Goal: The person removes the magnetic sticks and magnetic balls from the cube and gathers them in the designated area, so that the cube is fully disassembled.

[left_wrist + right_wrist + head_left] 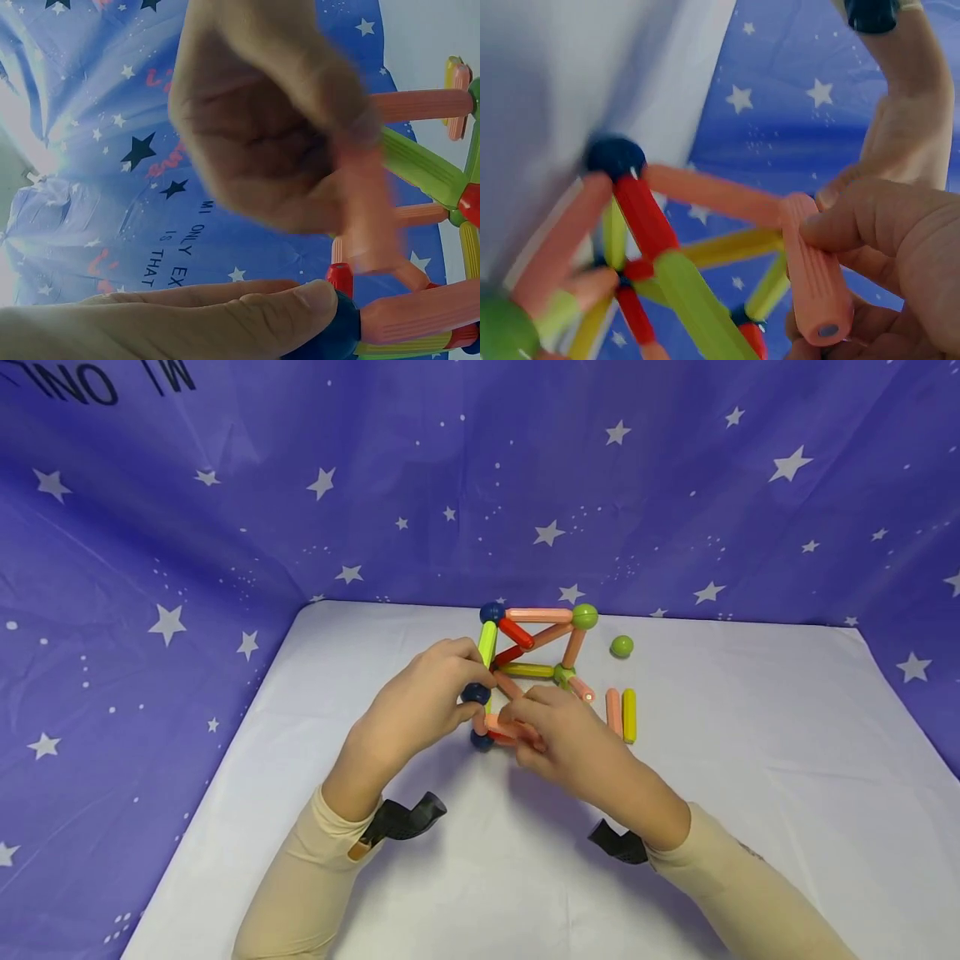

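Observation:
A frame of magnetic rods and balls stands on the white table, its back edge a pink rod between a dark blue ball and a green ball. My left hand pinches another dark blue ball at the frame's upper near corner; in the left wrist view the thumb lies against it. Between thumb and fingers, my right hand holds a pink rod, its magnet end showing in the right wrist view. That rod overlaps the frame's near side, close to the left hand's ball.
Right of the frame lie a loose green ball, a pink rod and a yellow rod. A purple star-patterned cloth rises behind the table. Black mounts jut from both wrists.

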The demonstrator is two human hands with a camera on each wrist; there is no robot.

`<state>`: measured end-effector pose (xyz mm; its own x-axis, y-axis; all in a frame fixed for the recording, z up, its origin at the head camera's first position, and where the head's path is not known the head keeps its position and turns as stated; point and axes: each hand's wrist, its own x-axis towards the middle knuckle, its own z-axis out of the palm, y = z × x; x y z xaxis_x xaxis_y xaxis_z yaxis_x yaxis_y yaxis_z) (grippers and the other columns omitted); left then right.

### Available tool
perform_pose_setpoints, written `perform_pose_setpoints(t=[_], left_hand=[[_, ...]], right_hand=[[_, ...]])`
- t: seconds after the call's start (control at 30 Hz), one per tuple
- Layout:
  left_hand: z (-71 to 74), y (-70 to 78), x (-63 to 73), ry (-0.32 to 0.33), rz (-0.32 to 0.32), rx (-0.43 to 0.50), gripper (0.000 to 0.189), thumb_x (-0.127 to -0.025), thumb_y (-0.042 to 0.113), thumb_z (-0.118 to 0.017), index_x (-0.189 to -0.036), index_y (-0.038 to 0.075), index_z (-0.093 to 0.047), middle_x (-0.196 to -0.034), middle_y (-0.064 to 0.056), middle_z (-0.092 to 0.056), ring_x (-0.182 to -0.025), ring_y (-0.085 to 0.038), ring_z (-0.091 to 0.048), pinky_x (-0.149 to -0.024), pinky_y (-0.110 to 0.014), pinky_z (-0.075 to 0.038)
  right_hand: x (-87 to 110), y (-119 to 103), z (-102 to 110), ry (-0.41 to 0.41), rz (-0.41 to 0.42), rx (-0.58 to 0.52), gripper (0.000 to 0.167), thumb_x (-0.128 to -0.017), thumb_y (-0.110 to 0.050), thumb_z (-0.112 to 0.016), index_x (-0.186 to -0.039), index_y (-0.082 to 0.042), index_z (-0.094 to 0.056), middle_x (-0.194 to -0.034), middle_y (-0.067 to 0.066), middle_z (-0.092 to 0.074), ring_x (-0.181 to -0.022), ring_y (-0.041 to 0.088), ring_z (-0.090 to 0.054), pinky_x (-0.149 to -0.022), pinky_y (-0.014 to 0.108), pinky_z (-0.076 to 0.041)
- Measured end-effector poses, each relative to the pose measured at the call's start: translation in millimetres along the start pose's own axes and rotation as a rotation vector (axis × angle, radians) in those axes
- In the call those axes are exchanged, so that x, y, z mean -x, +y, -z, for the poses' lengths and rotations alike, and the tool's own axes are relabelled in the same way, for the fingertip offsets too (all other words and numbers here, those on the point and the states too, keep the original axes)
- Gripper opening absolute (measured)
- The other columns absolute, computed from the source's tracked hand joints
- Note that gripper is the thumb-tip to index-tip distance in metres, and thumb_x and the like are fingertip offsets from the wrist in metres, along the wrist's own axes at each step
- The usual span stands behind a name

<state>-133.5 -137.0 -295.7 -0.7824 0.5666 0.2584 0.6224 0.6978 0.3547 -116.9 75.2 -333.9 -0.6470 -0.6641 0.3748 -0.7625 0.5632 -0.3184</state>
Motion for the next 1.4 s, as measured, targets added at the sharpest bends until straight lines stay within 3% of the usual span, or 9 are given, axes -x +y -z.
perform_pose_setpoints(t=[0.1, 0.3, 0.43, 0.57, 0.67, 0.83, 1.0, 1.2, 1.4], left_hand=[[-0.3, 0.9, -0.6, -0.007, 0.003, -0.003, 0.025, -0.072, 0.012, -0.087, -0.095, 0.012, -0.077, -0.091, 0.001, -0.058, -0.084, -0.017, -0.051, -0.073, -0.028, -0.044], [-0.6, 3.0, -1.3, -0.022, 0.016, 0.004, 0.027, -0.071, 0.017, -0.088, -0.095, 0.011, -0.077, -0.092, 0.001, -0.058, -0.085, -0.017, -0.051, -0.074, -0.028, -0.045], [-0.2, 2.8, -1.3, -0.022, 0.019, 0.006, 0.031, -0.069, 0.020, -0.088, -0.096, 0.010, -0.076, -0.092, 0.000, -0.058, -0.086, -0.017, -0.051, -0.075, -0.028, -0.045], [0.8, 3.0, -1.4, -0.026, 0.017, 0.011, 0.031, -0.069, 0.020, -0.088, -0.097, 0.009, -0.076, -0.092, 0.000, -0.057, -0.086, -0.017, -0.050, -0.075, -0.028, -0.045], [1.2, 3.4, -2.0, -0.027, 0.015, 0.016, 0.030, -0.070, 0.018, -0.088, -0.097, 0.009, -0.076, -0.093, 0.000, -0.058, -0.086, -0.017, -0.050, -0.075, -0.028, -0.045], [0.0, 2.8, -2.3, -0.027, 0.023, 0.011, 0.031, -0.069, 0.019, -0.089, -0.097, 0.010, -0.077, -0.092, 0.000, -0.058, -0.086, -0.017, -0.050, -0.074, -0.027, -0.045], [-0.8, 2.4, -2.4, -0.030, 0.019, 0.005, 0.030, -0.070, 0.018, -0.088, -0.097, 0.010, -0.077, -0.092, 0.000, -0.057, -0.086, -0.017, -0.050, -0.074, -0.027, -0.045], [-1.2, 3.3, -2.7, -0.036, 0.016, 0.006, 0.028, -0.072, 0.016, -0.088, -0.097, 0.011, -0.077, -0.092, 0.000, -0.057, -0.086, -0.018, -0.050, -0.074, -0.027, -0.045], [-1.3, 4.1, -2.5, -0.021, 0.001, 0.000, 0.024, -0.073, 0.014, -0.087, -0.094, 0.012, -0.076, -0.090, 0.001, -0.056, -0.083, -0.017, -0.048, -0.072, -0.026, -0.043]], right_hand=[[12.0, -2, -7, -0.061, -0.025, -0.036, 0.028, -0.075, -0.003, -0.072, -0.101, -0.013, -0.068, -0.082, -0.005, -0.053, -0.072, 0.008, -0.048, -0.060, 0.023, -0.043], [44.0, 4, -15, -0.119, -0.124, -0.153, 0.028, -0.079, -0.008, -0.072, -0.105, -0.018, -0.068, -0.090, -0.011, -0.060, -0.070, 0.004, -0.051, -0.061, 0.021, -0.046], [66.5, 20, -13, -0.141, -0.206, -0.214, 0.025, -0.080, -0.009, -0.073, -0.101, -0.021, -0.065, -0.086, -0.015, -0.060, -0.067, 0.005, -0.052, -0.057, 0.022, -0.046], [87.0, 42, -6, -0.136, -0.318, -0.190, 0.027, -0.079, -0.009, -0.074, -0.102, -0.020, -0.067, -0.081, -0.015, -0.060, -0.066, 0.006, -0.054, -0.056, 0.023, -0.047], [97.6, 61, 3, -0.090, -0.429, -0.149, 0.029, -0.077, -0.007, -0.074, -0.104, -0.016, -0.068, -0.079, -0.011, -0.061, -0.066, 0.008, -0.056, -0.055, 0.025, -0.047], [103.8, 93, 21, -0.005, -0.612, -0.095, 0.029, -0.078, -0.010, -0.074, -0.106, -0.010, -0.065, -0.080, -0.001, -0.065, -0.067, 0.013, -0.059, -0.054, 0.028, -0.047], [102.2, 121, 27, 0.016, -0.751, -0.075, 0.033, -0.083, -0.017, -0.071, -0.112, -0.006, -0.061, -0.086, 0.006, -0.067, -0.065, 0.016, -0.062, -0.056, 0.031, -0.048], [98.0, 146, 21, -0.008, -0.856, -0.071, 0.037, -0.086, -0.024, -0.068, -0.115, -0.002, -0.059, -0.092, 0.011, -0.066, -0.072, 0.021, -0.061, -0.059, 0.032, -0.047], [94.5, 156, 13, -0.056, -0.886, -0.078, 0.038, -0.087, -0.026, -0.066, -0.114, -0.001, -0.059, -0.092, 0.011, -0.065, -0.075, 0.023, -0.060, -0.062, 0.032, -0.046]])
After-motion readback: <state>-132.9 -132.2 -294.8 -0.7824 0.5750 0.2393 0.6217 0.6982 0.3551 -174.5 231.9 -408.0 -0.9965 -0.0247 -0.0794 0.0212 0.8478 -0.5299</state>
